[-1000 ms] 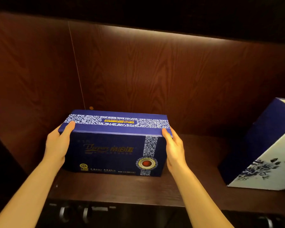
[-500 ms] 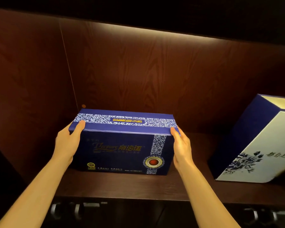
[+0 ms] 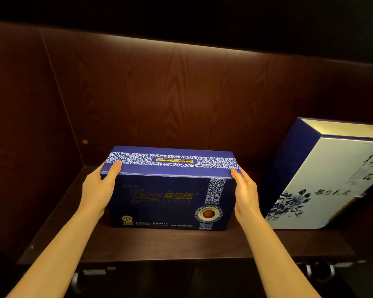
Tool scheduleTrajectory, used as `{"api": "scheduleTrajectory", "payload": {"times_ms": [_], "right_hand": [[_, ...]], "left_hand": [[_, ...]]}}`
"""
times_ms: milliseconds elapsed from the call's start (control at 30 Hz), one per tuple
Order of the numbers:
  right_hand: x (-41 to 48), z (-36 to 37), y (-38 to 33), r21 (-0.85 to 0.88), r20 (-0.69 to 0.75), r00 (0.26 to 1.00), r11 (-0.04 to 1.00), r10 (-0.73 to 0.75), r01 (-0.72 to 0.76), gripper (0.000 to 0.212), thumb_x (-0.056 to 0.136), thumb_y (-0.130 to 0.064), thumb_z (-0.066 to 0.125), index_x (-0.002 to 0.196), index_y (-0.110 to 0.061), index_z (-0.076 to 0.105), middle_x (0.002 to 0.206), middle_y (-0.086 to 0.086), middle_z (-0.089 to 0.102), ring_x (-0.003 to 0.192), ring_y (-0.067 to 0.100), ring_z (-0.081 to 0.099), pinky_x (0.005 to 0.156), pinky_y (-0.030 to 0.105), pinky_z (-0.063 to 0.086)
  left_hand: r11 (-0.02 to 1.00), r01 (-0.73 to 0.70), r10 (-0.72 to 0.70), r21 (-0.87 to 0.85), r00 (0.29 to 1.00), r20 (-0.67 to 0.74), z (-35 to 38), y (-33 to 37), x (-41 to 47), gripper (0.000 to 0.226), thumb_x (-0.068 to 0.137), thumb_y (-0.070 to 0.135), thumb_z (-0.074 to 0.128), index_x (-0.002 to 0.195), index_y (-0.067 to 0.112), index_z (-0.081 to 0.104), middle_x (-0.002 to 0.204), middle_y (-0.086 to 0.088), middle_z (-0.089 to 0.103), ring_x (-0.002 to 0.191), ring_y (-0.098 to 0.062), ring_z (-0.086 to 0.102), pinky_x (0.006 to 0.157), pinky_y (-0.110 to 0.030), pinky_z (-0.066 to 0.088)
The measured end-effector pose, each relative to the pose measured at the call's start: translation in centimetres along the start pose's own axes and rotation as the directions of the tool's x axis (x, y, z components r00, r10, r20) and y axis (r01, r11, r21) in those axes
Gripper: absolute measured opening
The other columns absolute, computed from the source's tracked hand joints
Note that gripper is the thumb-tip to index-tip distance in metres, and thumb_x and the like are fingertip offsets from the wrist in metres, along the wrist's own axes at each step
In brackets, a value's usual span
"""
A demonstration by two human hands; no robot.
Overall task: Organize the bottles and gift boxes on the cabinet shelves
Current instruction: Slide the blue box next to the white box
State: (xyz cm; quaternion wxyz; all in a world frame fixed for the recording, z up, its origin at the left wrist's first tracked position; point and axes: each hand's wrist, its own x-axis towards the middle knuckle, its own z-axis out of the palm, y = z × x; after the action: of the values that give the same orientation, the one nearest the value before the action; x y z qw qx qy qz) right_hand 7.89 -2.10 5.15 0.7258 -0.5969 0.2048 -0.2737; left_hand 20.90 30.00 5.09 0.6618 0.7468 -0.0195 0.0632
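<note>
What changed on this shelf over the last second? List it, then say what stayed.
The view swung rightward, so more of the white floral box now shows. The blue gift box shows no clear shift along the shelf. Nothing was taken hold of or let go: the left hand and right hand stay pressed to its ends, and the white box stays tilted.

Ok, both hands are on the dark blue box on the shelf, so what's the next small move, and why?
Probably let go. The dark blue gift box appears to sit flat on the shelf, front face outward, clear of the white and blue box tilted to its right. The left hand and right hand only press its ends.
</note>
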Motion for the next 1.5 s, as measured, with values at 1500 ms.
{"api": "scheduleTrajectory", "payload": {"times_ms": [1500], "right_hand": [[-1.3,-24.1,-3.8,-0.347,-0.213,0.909,0.898,-0.357,0.272,0.015,0.098,-0.026,0.060,0.101,-0.037,0.069,0.109,-0.007,0.072,0.105,0.013,0.067,0.088,0.031,0.055]], "left_hand": [[0.995,-0.014,0.003,-0.101,0.994,-0.108,8.9,1.0,-4.6,0.040,0.085,0.058,0.064,0.117,0.036,0.063,0.096,0.018,0.067,0.087,-0.007,0.065,0.063,-0.032,0.048]]}}
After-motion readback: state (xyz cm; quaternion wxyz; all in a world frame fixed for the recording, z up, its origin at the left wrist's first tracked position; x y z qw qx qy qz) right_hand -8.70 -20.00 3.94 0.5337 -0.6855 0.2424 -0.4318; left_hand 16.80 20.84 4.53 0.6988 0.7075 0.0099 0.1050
